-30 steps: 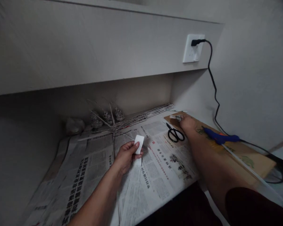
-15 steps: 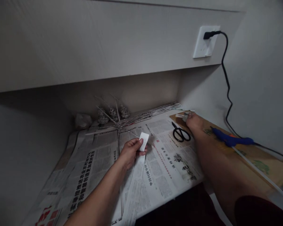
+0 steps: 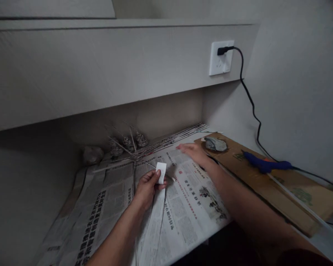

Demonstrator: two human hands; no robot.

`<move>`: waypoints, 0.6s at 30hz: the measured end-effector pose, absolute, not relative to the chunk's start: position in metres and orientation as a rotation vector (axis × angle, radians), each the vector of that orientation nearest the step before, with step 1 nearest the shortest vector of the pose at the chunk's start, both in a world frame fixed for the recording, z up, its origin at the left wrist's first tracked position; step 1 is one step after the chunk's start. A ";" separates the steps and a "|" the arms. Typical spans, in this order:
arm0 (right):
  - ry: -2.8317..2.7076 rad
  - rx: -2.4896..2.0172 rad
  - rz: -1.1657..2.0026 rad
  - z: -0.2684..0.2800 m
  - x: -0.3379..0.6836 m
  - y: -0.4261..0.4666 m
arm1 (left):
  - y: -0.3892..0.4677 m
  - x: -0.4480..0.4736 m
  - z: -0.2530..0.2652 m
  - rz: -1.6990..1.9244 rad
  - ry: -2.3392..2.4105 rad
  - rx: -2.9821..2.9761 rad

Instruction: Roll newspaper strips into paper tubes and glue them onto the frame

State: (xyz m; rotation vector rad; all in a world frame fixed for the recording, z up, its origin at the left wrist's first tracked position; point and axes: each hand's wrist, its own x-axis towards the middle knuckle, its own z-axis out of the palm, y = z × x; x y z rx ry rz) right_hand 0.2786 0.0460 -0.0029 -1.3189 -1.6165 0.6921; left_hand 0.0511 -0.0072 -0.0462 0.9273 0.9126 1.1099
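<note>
My left hand (image 3: 147,187) pinches a small white paper strip (image 3: 161,170) between thumb and fingers, above the newspaper. A longer pale strip (image 3: 154,221) runs down from below that hand toward the table's front edge. Behind it, thin newspaper sticks (image 3: 134,157) cross and join, one reaching toward the left hand. My right hand (image 3: 192,151) hovers over the newspaper with its fingers stretched out to the left and nothing visible in them. Its wrist hides most of the black scissors (image 3: 213,159). Right of it, a grey stone-like lump (image 3: 217,144) rests on the cardboard.
A blue glue gun (image 3: 266,165) lies on the cardboard (image 3: 255,188), its black cord (image 3: 252,101) rising to a wall socket (image 3: 214,65). Several thin paper sticks (image 3: 180,137) lie at the back, near three cone-shaped pieces (image 3: 127,142) and a wrapped lump (image 3: 92,155). A low shelf (image 3: 113,70) overhangs.
My right hand has left the grey lump on the cardboard and moved left over the newspaper, across the scissors. My left hand still pinches the paper strip. The view has shifted slightly.
</note>
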 end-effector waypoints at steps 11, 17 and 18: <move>-1.371 -0.932 1.427 -0.049 0.242 0.054 | 0.019 0.081 -0.033 1.155 1.059 0.981; -1.398 -1.141 1.074 -0.060 0.245 0.066 | 0.055 0.092 -0.011 1.078 1.313 1.492; -1.399 -1.177 1.020 -0.063 0.246 0.069 | 0.062 0.095 -0.004 1.188 1.380 1.667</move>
